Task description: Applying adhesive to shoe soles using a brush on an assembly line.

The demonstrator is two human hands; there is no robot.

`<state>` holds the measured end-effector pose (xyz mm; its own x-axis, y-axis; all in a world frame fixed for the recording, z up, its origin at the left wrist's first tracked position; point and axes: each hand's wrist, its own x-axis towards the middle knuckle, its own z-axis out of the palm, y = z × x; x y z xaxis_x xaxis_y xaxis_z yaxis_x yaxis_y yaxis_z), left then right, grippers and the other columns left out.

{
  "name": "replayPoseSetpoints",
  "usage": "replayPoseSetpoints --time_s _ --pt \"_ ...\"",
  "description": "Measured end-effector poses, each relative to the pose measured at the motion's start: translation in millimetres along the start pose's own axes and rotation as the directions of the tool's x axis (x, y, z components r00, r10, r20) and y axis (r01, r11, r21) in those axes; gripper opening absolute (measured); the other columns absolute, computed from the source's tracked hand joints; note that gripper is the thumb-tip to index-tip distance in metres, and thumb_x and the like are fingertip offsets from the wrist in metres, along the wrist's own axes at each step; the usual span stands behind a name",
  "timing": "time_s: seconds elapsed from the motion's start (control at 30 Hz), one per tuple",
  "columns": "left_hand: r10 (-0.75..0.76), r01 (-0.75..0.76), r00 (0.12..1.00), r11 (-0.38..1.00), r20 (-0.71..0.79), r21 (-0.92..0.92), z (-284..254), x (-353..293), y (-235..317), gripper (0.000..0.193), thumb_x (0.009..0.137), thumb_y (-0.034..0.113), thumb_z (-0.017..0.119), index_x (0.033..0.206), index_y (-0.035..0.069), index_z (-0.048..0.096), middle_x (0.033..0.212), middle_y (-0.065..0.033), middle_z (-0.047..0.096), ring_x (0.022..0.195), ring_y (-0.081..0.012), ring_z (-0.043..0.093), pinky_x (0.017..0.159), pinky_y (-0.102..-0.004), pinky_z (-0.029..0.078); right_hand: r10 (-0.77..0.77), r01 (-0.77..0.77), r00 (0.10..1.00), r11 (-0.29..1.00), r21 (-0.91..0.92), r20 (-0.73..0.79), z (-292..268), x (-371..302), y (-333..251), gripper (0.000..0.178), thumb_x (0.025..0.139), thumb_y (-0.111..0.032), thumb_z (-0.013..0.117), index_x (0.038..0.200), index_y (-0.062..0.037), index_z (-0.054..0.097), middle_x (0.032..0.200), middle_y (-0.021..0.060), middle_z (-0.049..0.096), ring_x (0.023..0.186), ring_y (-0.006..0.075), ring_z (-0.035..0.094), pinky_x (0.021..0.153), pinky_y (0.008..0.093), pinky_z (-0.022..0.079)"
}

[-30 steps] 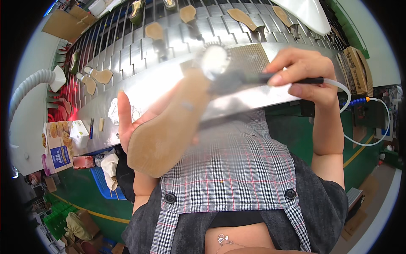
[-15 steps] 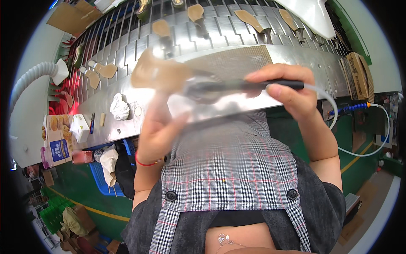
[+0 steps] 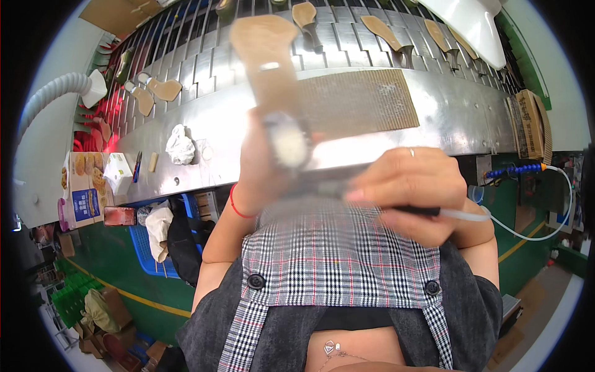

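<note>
My left hand [image 3: 257, 164] is wrapped round the heel end of a tan shoe sole [image 3: 273, 77], held up over the metal bench edge. The sole's broad toe part points away from me, and its pale heel end faces me; both are smeared by motion. In my right hand [image 3: 418, 189] is a black pen-like tool [image 3: 424, 211] with a pale tube [image 3: 463, 215] running from its back end. The tool's front end points left, below the sole's heel, but blur hides its tip. I cannot tell whether it touches the sole.
A slatted metal conveyor [image 3: 204, 68] beyond carries several tan soles, such as one at right [image 3: 384, 32]. Ribbed cardboard [image 3: 365, 102] lies on the metal ledge. Crumpled white paper [image 3: 180, 146], a printed box [image 3: 87, 186] and a flexible grey duct [image 3: 52, 105] are at left.
The sole has swung from lying sideways, toe to the left, to toe pointing away from me. My right hand has come down nearer my body with the tool and turned knuckles up.
</note>
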<state>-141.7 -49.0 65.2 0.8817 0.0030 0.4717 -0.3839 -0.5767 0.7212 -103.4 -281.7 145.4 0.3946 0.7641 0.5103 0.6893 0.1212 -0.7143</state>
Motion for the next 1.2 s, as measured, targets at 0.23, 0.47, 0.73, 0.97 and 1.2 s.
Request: replayPoseSetpoints --time_s 0.23,0.47,0.73,0.97,1.2 --pt "-0.005 0.017 0.995 0.992 0.099 -0.127 -10.6 5.9 5.5 0.045 0.076 0.019 0.083 0.106 0.002 0.054 0.081 -0.0067 0.066 0.072 -0.0192 0.067 0.064 -0.0319 0.053 -0.007 0.006 1.000 0.999 0.033 0.002 -7.3 2.3 1.6 0.028 0.070 -0.004 0.071 0.098 -0.0019 0.074 0.089 0.0146 0.070 0.076 0.0262 0.069 0.063 0.0325 0.054" --pt "-0.131 0.224 0.938 0.935 0.321 -0.274 -25.5 5.0 4.8 0.041 0.078 0.021 0.080 0.106 0.002 0.059 0.090 -0.0092 0.067 0.079 -0.0160 0.066 0.070 -0.0299 0.051 0.055 -0.055 0.997 0.998 0.005 0.051 -21.8 3.2 -1.0 0.026 0.070 -0.015 0.067 0.093 -0.0037 0.075 0.087 0.0175 0.070 0.072 0.0274 0.067 0.063 0.0334 0.052" --pt "-0.068 0.188 0.929 0.934 0.364 -0.305 -31.9 -3.8 -8.5 0.068 0.068 0.012 0.085 0.126 -0.005 0.053 0.109 -0.0100 0.066 0.100 -0.0176 0.062 0.090 -0.0307 0.047 -0.048 0.048 0.997 0.999 -0.002 0.068 -28.1 4.8 -1.0 0.024 0.072 -0.020 0.066 0.087 -0.0041 0.075 0.085 0.0163 0.070 0.071 0.0267 0.067 0.061 0.0320 0.051" --pt "-0.092 0.264 0.927 0.850 0.365 -0.456 -34.2 -3.2 -7.9 0.056 0.071 0.013 0.082 0.118 -0.001 0.056 0.099 -0.0059 0.064 0.088 -0.0140 0.061 0.079 -0.0289 0.050 -0.047 0.059 0.996 0.983 -0.174 0.075 -27.1 0.3 -3.2 0.017 0.078 -0.015 0.066 0.089 -0.0076 0.075 0.092 0.0165 0.070 0.073 0.0265 0.068 0.061 0.0333 0.052" --pt "-0.162 0.348 0.924 0.737 0.348 -0.579 -32.3 -7.9 -6.0 0.057 0.067 0.004 0.086 0.117 0.000 0.059 0.108 -0.0060 0.066 0.097 -0.0143 0.063 0.087 -0.0291 0.050 -0.042 0.040 0.999 0.976 -0.213 -0.002 -22.3 -2.8 -2.8 0.023 0.071 -0.011 0.067 0.092 -0.0087 0.075 0.089 0.0142 0.069 0.072 0.0262 0.068 0.058 0.0328 0.052"
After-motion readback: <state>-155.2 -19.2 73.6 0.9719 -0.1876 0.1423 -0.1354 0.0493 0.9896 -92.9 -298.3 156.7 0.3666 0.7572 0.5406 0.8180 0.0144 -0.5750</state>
